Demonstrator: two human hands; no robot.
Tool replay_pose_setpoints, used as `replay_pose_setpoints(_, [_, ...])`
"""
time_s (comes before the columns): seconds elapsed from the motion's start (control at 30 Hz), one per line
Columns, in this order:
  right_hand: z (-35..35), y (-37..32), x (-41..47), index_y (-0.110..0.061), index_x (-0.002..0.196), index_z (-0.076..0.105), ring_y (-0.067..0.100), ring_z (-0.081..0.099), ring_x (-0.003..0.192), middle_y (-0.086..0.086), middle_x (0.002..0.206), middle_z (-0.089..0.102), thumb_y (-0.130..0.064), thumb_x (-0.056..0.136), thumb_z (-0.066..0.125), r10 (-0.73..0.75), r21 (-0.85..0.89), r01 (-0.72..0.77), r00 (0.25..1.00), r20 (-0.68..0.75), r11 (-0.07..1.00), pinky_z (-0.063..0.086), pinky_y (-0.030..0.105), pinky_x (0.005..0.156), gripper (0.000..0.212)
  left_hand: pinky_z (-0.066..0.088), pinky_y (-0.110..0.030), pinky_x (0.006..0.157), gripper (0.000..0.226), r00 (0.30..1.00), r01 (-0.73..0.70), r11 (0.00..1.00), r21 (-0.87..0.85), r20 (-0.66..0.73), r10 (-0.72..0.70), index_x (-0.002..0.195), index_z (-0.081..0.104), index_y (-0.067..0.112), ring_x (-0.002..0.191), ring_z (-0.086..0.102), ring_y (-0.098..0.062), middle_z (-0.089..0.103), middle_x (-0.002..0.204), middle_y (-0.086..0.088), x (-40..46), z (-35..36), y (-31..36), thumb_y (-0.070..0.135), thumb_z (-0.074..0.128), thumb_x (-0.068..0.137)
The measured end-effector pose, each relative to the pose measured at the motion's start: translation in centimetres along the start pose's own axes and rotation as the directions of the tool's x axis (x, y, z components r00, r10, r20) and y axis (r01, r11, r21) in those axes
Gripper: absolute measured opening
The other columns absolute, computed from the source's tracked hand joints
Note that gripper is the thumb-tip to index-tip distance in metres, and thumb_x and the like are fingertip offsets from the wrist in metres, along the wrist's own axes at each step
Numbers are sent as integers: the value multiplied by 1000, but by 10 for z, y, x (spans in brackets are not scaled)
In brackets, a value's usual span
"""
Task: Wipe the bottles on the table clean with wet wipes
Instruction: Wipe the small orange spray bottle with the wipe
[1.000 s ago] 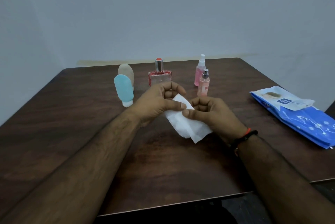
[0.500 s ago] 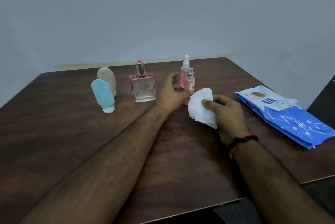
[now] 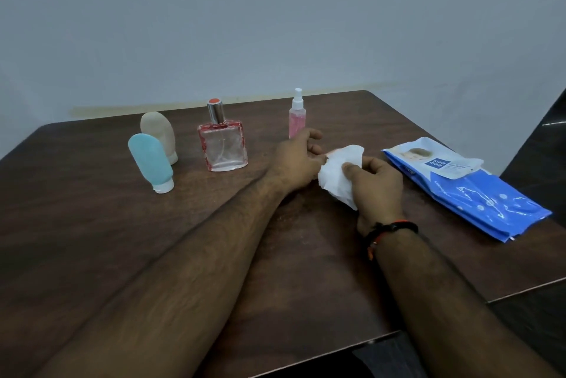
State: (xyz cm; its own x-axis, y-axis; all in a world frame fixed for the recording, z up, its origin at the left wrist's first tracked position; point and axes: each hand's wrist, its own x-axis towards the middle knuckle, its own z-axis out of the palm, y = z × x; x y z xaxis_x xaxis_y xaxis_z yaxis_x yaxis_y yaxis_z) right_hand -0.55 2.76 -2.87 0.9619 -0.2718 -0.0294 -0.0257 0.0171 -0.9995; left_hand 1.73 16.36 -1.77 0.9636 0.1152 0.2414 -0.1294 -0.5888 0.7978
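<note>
Step in hand, likely: wiping small pink spray bottle (image 3: 327,157), mostly hidden between hands above tabletop (image 3: 92,224). Left hand (image 3: 298,160) curled round it; right hand (image 3: 375,181) pinches wet wipe (image 3: 338,177) against it. Next: rub wipe over its body, then remaining bottles

1. The dark brown wooden table (image 3: 92,255) lies bare across its near left part, open room for a hand to pass.
2. At the far left, a light blue squeeze tube (image 3: 150,162) stands just before a beige squeeze tube (image 3: 159,135), the two blocking that corner.
3. A square clear glass perfume bottle with red edging (image 3: 222,142) stands apart to their right, with a gap between.
4. A slim pink spray bottle (image 3: 296,116) stands just behind the left hand (image 3: 295,163).
5. A blue wet-wipe pack (image 3: 465,188) fills the right edge.
</note>
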Motion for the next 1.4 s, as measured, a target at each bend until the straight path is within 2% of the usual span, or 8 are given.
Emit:
replay_pose_setpoints(0.23, [-7,-2,2,-12,102,71,6,62,83,-6,90,69,-15,89,65,-33,27,36,994,-107,999,52,23,74,15,53,-31,90,39,990,-36,947,320,139,-9,122,64,16,101,63,-15,69,113,1,1,-2,13,41,61,92])
replay_pose_setpoints(0.37, [-9,-3,-1,-14,92,70,5,62,79,-11,83,67,-14,88,64,-50,37,55,989,-141,998,52,27,78,8,55,-36,89,37,984,-70,905,420,177,-6,117,69,17,99,64,-18,70,110,1,-5,-1,20,39,62,88])
replay_pose_setpoints(0.5, [-10,-4,-5,-10,100,73,6,62,79,-6,88,71,-16,89,63,-92,36,98,987,-130,995,48,22,71,16,48,-27,67,33,990,84,990,116,101,-96,105,74,22,80,64,-12,70,88,6,-21,-17,17,47,66,86])
replay_pose_setpoints(0.6, [-8,-6,-11,-15,99,71,0,62,79,-13,88,69,-19,90,63,-143,14,145,984,-102,989,47,19,70,13,47,-24,58,30,966,253,926,-279,121,-227,116,71,12,71,61,-13,70,88,-3,-37,-40,14,23,71,88])
replay_pose_setpoints(0.8, [18,-14,-37,-20,122,67,-5,61,86,-26,89,60,-23,94,64,-266,-28,269,961,79,963,51,19,78,29,57,-33,79,21,909,414,753,-512,192,-369,114,68,10,91,67,-19,70,108,-10,-66,-89,-4,12,63,93])
replay_pose_setpoints(1.03, [64,-16,-64,-22,114,73,5,68,94,-16,99,71,-24,91,66,-423,-41,436,889,176,899,58,34,87,24,56,-43,94,39,926,376,718,-585,209,-315,130,61,10,106,69,-26,72,117,-10,-93,-127,-31,8,64,92])
replay_pose_setpoints(1.13, [78,-19,-72,-17,115,73,6,65,96,-11,101,70,-20,92,67,-517,-62,533,839,170,844,54,26,91,24,56,-45,91,41,944,330,731,-597,205,-258,129,62,12,104,69,-25,71,117,-10,-103,-137,-37,7,67,89])
replay_pose_setpoints(1.4, [99,-10,-93,-10,124,67,10,59,113,5,120,64,-1,91,57,-744,-34,809,555,371,587,48,18,96,35,59,-45,84,42,974,227,746,-627,137,-181,128,64,10,105,70,-26,71,115,-12,-113,-143,-44,9,70,86])
